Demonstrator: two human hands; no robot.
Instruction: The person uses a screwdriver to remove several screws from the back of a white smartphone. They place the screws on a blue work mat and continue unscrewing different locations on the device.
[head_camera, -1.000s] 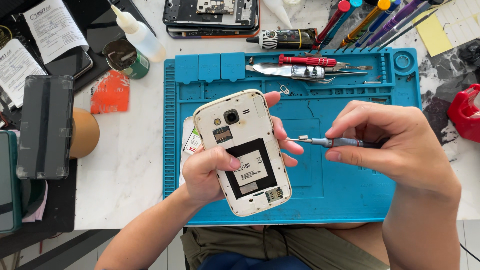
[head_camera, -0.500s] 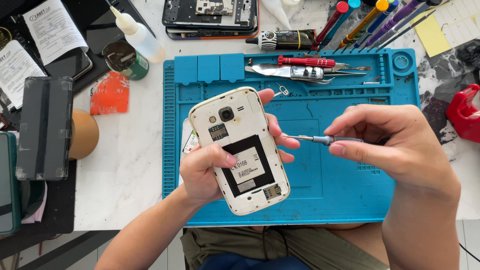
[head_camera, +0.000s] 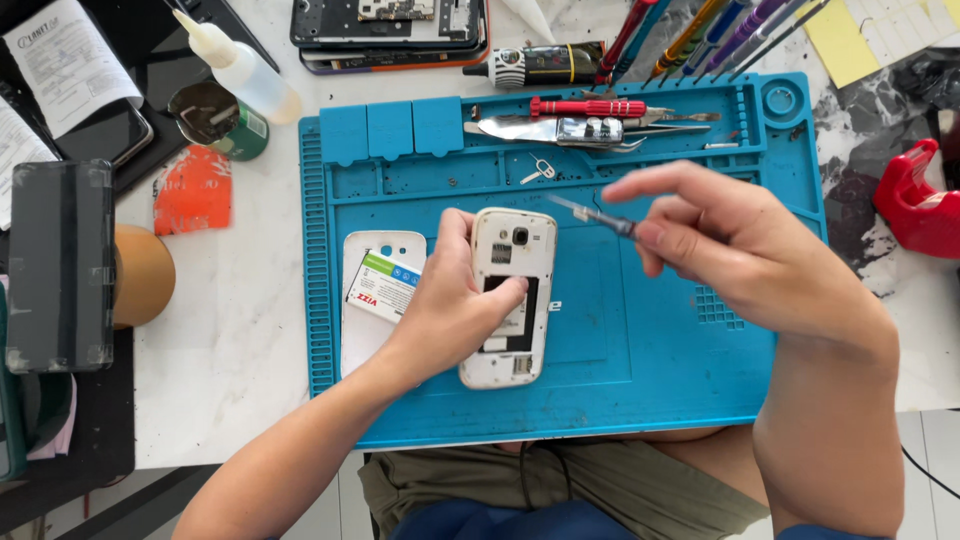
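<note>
Field notes, at the tabletop (head_camera: 230, 300), seated at its near edge.

Left hand (head_camera: 450, 310): fingers clenched round the white phone (head_camera: 508, 300), thumb pressed into the open battery bay. The phone lies face down on the blue work mat (head_camera: 650, 350), near the mat's middle, camera end toward the far edge.

Right hand (head_camera: 740, 250): fingers pinched on a thin screwdriver (head_camera: 595, 215), tip hanging in the air just above the phone's upper right corner, not touching it as far as I can tell; the tool is a little blurred.

State of work, as I judge it: the back cover (head_camera: 365, 335) is already off and lies on the mat's left side, just beside the phone. A battery (head_camera: 385, 290) rests on top of that cover, so the bay is emptied. The inner frame looks to be on the phone yet; whether any of its screws are out I cannot tell. No loose screws show clearly on the mat.

Around: tweezers and a red-handled driver (head_camera: 585, 107) in the mat's far trays, a small metal pin (head_camera: 538, 170) below them. Beyond the mat's far edge, another opened phone (head_camera: 390, 25). Toward the far left corner, a squeeze bottle (head_camera: 240, 70) and an orange pick (head_camera: 195, 190).
</note>
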